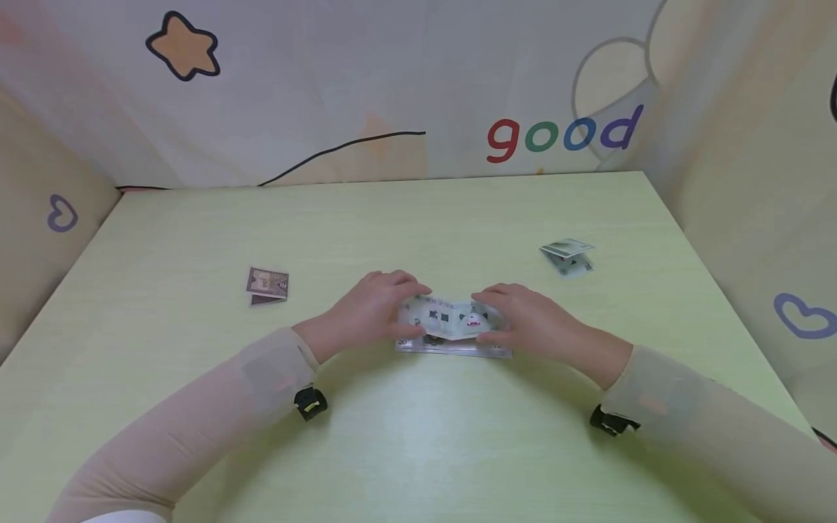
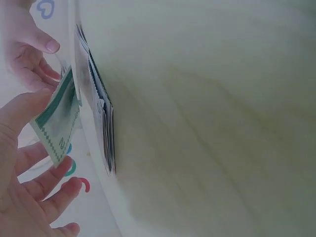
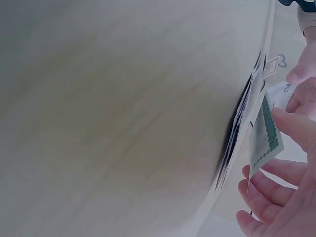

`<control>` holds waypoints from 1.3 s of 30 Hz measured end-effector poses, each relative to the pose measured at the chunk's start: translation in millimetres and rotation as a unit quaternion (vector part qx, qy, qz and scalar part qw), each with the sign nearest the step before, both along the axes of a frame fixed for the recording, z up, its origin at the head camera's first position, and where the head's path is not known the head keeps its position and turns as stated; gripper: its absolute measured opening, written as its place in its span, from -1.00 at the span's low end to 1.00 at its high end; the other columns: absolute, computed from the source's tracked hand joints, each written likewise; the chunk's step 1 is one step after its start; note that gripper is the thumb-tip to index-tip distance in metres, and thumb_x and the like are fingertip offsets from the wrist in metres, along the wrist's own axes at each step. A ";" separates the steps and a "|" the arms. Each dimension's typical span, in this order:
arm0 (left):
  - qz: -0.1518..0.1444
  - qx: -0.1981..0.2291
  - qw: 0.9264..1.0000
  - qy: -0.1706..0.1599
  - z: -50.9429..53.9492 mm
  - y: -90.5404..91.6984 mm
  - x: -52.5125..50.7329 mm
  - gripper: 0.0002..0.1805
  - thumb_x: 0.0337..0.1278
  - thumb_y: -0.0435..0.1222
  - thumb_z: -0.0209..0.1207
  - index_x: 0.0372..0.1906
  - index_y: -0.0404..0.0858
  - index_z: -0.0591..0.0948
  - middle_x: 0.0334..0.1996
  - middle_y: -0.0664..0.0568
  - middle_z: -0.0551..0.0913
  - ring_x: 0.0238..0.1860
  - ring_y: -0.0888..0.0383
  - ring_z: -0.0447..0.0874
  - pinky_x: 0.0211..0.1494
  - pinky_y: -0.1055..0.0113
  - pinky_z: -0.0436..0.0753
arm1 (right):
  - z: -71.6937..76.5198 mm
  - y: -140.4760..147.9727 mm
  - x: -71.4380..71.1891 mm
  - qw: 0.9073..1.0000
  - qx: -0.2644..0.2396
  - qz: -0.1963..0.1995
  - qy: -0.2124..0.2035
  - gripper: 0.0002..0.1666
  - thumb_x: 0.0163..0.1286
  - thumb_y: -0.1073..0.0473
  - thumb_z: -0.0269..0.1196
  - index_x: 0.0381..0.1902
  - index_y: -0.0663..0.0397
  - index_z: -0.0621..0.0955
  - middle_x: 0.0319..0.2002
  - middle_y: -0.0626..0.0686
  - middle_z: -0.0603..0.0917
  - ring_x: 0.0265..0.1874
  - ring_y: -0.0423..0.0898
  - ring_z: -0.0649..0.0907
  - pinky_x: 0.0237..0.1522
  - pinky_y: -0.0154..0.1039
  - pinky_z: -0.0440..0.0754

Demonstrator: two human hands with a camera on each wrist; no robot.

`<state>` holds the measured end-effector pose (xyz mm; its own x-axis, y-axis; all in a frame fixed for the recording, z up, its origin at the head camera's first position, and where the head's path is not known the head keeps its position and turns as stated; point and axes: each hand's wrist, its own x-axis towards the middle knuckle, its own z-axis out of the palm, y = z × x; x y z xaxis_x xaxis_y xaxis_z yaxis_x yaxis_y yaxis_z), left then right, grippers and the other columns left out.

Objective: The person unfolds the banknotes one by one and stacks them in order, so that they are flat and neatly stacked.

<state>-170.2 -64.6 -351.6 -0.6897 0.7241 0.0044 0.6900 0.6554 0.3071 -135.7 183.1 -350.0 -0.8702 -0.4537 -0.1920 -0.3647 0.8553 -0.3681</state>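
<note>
Both hands hold a pale green banknote (image 1: 450, 317) with a cartoon face printed on it, creased along its middle. My left hand (image 1: 366, 312) pinches its left end between thumb and fingers, while my right hand (image 1: 543, 325) has the right end the same way. Just under it a small stack of banknotes (image 1: 451, 349) lies on the table, the top one purplish. From the side, the left wrist view shows the held banknote (image 2: 59, 118) raised off the stack (image 2: 101, 118). The right wrist view shows its other end (image 3: 266, 138) between thumb and fingers.
A folded brownish-purple banknote (image 1: 268, 284) lies on the table to the left. Farther back on the right is a folded green banknote (image 1: 567, 256), partly sprung up. Printed cloth walls (image 1: 327, 80) stand around the light green table (image 1: 405, 450) at the back and sides.
</note>
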 end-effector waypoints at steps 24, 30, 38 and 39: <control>-0.006 -0.085 0.996 -0.022 -5.6 -0.7 7.0 -0.37 -0.02 -0.03 0.33 0.20 -0.14 0.50 0.11 -0.02 0.50 0.08 0.05 0.47 0.23 0.07 0.30 | -4.9 -5.1 -3.9 0.999 0.002 0.011 -0.037 -0.27 0.17 0.01 0.35 0.26 0.13 0.43 0.17 0.16 0.48 0.15 0.08 0.45 0.15 0.03 0.39; -0.057 -0.076 0.995 -0.015 -6.0 4.0 13.7 -0.42 0.04 -0.07 0.29 0.19 -0.16 0.50 0.18 -0.06 0.45 0.17 0.03 0.41 0.22 0.07 0.32 | -7.9 -4.5 -4.0 0.999 0.004 0.024 -0.037 -0.31 0.21 0.01 0.32 0.26 0.12 0.43 0.16 0.14 0.48 0.13 0.06 0.46 0.13 0.01 0.41; -0.075 -0.069 0.995 0.018 -7.2 13.1 15.0 -0.36 0.07 -0.04 0.27 0.24 -0.19 0.43 0.21 -0.08 0.43 0.21 0.04 0.38 0.22 0.10 0.34 | -4.9 -4.5 -2.0 0.999 -0.029 0.035 -0.007 -0.43 0.25 0.11 0.29 0.20 0.16 0.49 0.07 0.10 0.54 0.02 0.00 0.54 0.05 -0.03 0.49; -0.072 -0.069 0.995 0.018 -6.9 14.1 14.8 -0.36 0.07 -0.04 0.26 0.25 -0.19 0.42 0.21 -0.07 0.43 0.20 0.05 0.39 0.22 0.11 0.34 | -4.8 -4.8 -2.1 0.999 -0.031 0.036 -0.005 -0.44 0.25 0.12 0.29 0.19 0.16 0.49 0.06 0.10 0.55 0.01 0.00 0.55 0.04 -0.04 0.49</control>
<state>-155.4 -50.5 -358.5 -0.5805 0.8104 -0.0793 0.7883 0.5838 0.1942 -137.8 178.4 -354.7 -0.8329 -0.5265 -0.1705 -0.4206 0.8025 -0.4233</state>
